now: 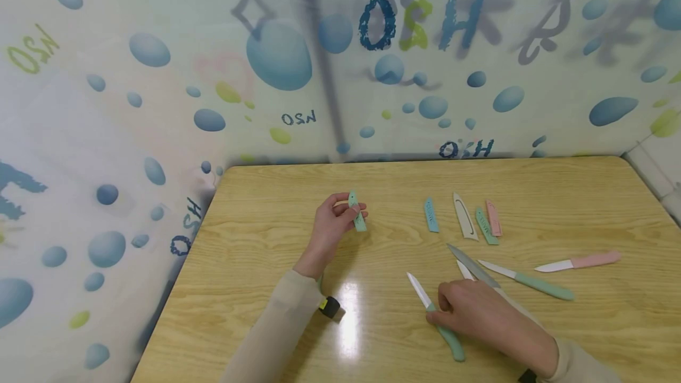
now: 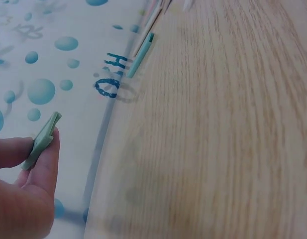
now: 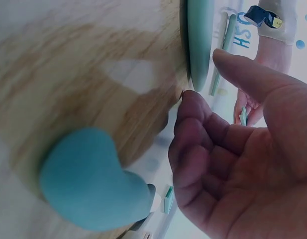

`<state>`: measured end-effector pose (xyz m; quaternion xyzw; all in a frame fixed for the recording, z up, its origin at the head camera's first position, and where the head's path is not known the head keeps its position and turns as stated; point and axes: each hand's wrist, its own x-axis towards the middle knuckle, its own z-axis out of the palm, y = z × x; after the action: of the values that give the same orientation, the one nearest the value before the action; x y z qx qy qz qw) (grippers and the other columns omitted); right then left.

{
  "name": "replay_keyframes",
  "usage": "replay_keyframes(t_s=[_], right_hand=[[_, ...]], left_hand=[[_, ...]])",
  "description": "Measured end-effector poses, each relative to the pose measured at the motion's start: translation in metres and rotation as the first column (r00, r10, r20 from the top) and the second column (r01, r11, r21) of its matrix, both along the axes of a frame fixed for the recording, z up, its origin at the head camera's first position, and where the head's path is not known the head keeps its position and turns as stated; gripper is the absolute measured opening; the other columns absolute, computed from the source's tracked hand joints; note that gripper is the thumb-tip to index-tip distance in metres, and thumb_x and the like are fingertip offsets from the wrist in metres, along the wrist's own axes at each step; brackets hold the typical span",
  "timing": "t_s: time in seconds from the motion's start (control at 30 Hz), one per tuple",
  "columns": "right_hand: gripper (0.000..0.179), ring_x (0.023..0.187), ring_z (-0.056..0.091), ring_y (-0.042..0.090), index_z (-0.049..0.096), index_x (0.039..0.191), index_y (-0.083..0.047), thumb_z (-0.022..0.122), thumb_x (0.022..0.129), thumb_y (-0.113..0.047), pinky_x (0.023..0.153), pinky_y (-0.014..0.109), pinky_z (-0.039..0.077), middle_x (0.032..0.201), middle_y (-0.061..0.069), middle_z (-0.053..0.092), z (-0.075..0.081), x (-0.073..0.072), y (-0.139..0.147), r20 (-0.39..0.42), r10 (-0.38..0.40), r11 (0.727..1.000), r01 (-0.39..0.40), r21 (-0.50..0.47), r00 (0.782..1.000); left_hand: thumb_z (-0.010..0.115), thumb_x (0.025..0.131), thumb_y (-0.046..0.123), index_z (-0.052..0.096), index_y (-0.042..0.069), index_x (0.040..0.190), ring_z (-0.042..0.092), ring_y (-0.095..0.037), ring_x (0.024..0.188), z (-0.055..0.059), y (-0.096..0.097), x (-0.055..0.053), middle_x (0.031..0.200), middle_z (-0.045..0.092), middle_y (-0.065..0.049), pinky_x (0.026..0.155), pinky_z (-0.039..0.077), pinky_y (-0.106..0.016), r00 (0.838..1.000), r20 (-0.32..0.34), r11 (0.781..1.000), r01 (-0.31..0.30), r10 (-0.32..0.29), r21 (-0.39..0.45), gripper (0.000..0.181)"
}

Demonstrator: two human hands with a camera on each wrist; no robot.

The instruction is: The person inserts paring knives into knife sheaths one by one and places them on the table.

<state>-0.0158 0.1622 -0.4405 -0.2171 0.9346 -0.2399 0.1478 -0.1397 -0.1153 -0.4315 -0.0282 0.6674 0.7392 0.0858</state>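
Observation:
My left hand (image 1: 332, 220) pinches a small light-green knife sheath (image 1: 357, 211) between thumb and fingers, raised over the left half of the table. In the left wrist view the sheath (image 2: 41, 142) is seen nearly edge-on. My right hand (image 1: 479, 309) is low at the front right, its fingers loosely bent, with a gap between thumb and fingertips. Its thumb overlaps a green-handled paring knife (image 1: 449, 338) with a white blade, lying on the table. The right wrist view shows that green handle (image 3: 199, 45) just past the fingertips and a blue handle (image 3: 88, 179) beside the hand.
Blue (image 1: 431, 215), white (image 1: 464, 217), green (image 1: 485, 226) and pink (image 1: 493, 217) sheaths lie toward the back. Around my right hand lie a large grey-bladed knife (image 1: 473, 265), another green-handled knife (image 1: 542, 285) and a pink-handled knife (image 1: 593, 260). A patterned curtain (image 1: 346, 75) stands behind the table (image 1: 255, 205).

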Motion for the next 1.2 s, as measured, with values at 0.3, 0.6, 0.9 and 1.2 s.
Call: replay_keyframes(t_s=[0.3,0.6,0.9,1.2], right_hand=[[0.036,0.053,0.038,0.000,0.054,0.068,-0.023,0.082,0.088,-0.032,0.046,0.020,0.035,0.062,-0.017,0.047,-0.004,0.002,-0.002,-0.030,0.013,0.999,-0.014,-0.031,0.999],[0.033,0.051,0.039,0.001,0.054,0.068,-0.022,0.078,0.089,-0.026,0.045,0.020,0.035,0.061,-0.016,0.047,-0.002,0.004,-0.003,-0.012,-0.002,0.999,0.001,-0.044,1.000],[0.031,0.053,0.038,0.001,0.052,0.069,-0.024,0.078,0.085,-0.028,0.047,0.021,0.034,0.060,-0.017,0.045,0.005,0.004,-0.003,-0.079,-0.038,0.999,0.036,-0.020,0.996],[0.024,0.053,0.034,-0.002,0.054,0.079,-0.022,0.075,0.090,-0.020,0.047,0.018,0.033,0.062,-0.019,0.043,0.008,0.000,0.003,-0.139,-0.037,0.995,0.025,-0.093,0.990]], left_hand=[[0.063,0.102,0.000,0.052,-0.005,0.133,0.074,-0.033,0.102,0.001,0.001,0.001,0.118,0.070,-0.025,0.089,0.062,-0.038,1.000,0.017,1.000,-0.018,0.018,0.004,0.033],[0.063,0.102,0.000,0.052,-0.004,0.135,0.073,-0.036,0.105,0.001,0.000,0.003,0.118,0.070,-0.025,0.091,0.062,-0.039,0.999,0.038,1.000,-0.020,0.020,0.014,0.035],[0.063,0.102,0.001,0.052,-0.003,0.135,0.075,-0.030,0.100,0.001,-0.001,0.006,0.117,0.070,-0.023,0.092,0.062,-0.039,0.999,0.037,0.999,-0.018,0.017,0.028,0.035],[0.063,0.101,0.000,0.048,-0.011,0.139,0.074,-0.032,0.103,-0.001,0.001,0.009,0.119,0.067,-0.031,0.090,0.062,-0.037,1.000,0.009,0.996,-0.026,0.026,0.083,0.042]])
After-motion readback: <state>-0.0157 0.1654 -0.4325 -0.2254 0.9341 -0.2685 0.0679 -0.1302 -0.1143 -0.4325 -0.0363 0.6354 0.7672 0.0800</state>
